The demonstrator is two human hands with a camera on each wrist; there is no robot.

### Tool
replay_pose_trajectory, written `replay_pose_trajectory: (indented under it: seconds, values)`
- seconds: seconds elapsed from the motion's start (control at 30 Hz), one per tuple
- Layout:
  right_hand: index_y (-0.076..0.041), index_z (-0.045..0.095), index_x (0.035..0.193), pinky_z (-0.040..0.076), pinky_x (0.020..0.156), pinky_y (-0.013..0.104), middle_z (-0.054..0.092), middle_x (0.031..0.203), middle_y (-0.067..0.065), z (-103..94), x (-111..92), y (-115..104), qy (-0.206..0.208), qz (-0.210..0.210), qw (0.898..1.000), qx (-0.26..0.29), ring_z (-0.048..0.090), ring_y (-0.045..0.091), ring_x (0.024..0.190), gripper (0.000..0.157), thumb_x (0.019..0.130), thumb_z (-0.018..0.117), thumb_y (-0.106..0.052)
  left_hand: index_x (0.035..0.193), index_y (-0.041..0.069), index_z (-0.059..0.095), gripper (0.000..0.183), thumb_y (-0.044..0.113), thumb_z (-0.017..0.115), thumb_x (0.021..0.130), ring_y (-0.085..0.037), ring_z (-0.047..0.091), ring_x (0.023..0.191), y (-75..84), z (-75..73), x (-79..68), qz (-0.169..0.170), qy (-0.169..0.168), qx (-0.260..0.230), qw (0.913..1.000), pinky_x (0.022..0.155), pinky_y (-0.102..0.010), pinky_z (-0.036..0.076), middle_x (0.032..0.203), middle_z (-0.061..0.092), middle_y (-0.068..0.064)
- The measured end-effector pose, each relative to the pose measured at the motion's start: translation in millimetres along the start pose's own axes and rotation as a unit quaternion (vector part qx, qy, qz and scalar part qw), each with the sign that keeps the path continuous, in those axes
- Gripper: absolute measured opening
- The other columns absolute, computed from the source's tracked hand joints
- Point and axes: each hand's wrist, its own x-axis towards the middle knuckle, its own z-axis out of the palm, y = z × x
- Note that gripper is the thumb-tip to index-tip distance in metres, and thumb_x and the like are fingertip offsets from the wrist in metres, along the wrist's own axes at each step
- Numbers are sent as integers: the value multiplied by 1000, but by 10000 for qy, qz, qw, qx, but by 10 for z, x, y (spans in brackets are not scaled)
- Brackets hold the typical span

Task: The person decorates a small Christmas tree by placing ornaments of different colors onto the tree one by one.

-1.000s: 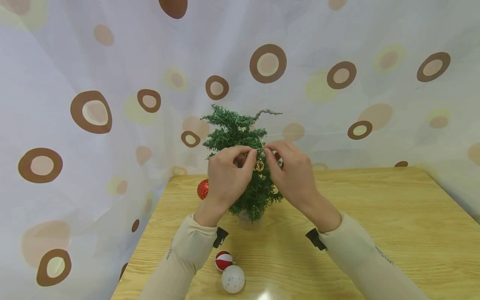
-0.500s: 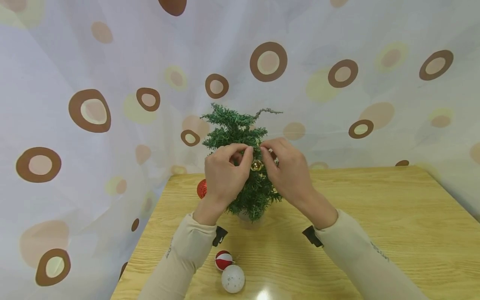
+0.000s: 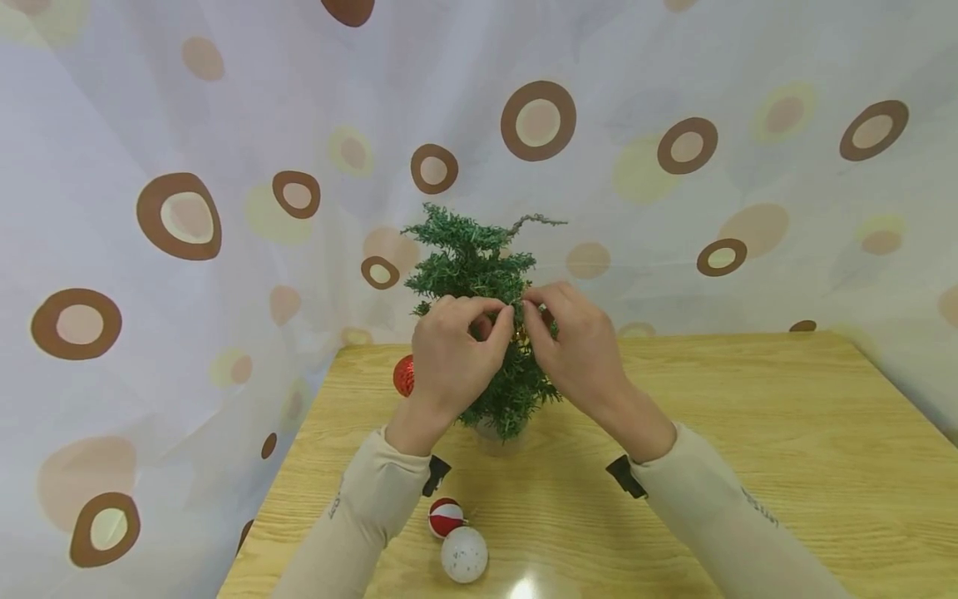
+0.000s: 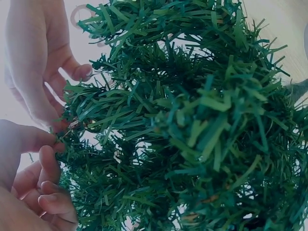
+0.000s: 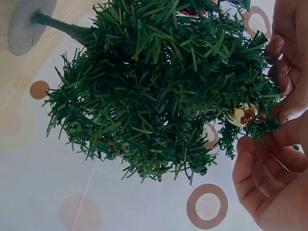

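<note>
On the table (image 3: 748, 433) we see the small green tree (image 3: 512, 399) standing, with two hands raised at its near side. The left hand (image 3: 456, 358) and the right hand (image 3: 576, 345) face each other, each with thumb and forefinger pinched together, apparently on a hanging loop (too fine for us to follow). Between them, just below the fingertips, hangs the gold ball (image 5: 243, 114), slightly nearer the right hand, we judge; being round, it has no long axis, but its cap points toward the pinch.

Head view downward, wrists close, tree (image 4: 178, 115) shared
</note>
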Motion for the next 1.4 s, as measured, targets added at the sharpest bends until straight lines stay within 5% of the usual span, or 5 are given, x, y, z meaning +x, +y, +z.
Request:
replay_pose_trajectory:
  seconds: [0.33,0.67,0.9,1.4]
  values:
    - [3,74,109,57,65,42,73,103,19,-25,-15,-8,-8,-83,10000,-14,69,30,81,12,103,66,-3,96,7,83,14,18,76,97,-18,52,61,3,-31,-40,78,-53,-35,9999,59,-32,44,67,66,-3]
    - [3,74,109,55,62,40,74,100,17,-21,-43,17,48,-175,9998,-49,69,27,78,12,102,67,-3,96,6,83,11,16,79,94,-27,66,81,-37,-78,-153,229,568,127,9980,74,-41,55,86,74,-9]
    - [2,75,106,55,60,37,73,94,14,-33,-89,56,81,-244,9995,-157,69,25,77,10,101,68,-3,98,5,82,14,18,82,93,-33,63,93,-90,-127,-220,377,946,357,9942,87,-50,49,98,76,-13]
    - [-1,77,100,45,55,28,72,89,11,-111,-404,133,183,-315,9988,-319,65,18,72,7,96,72,2,103,7,83,21,24,85,91,-36,68,103,-212,-128,-319,186,406,234,9987,90,-55,52,108,76,-14]
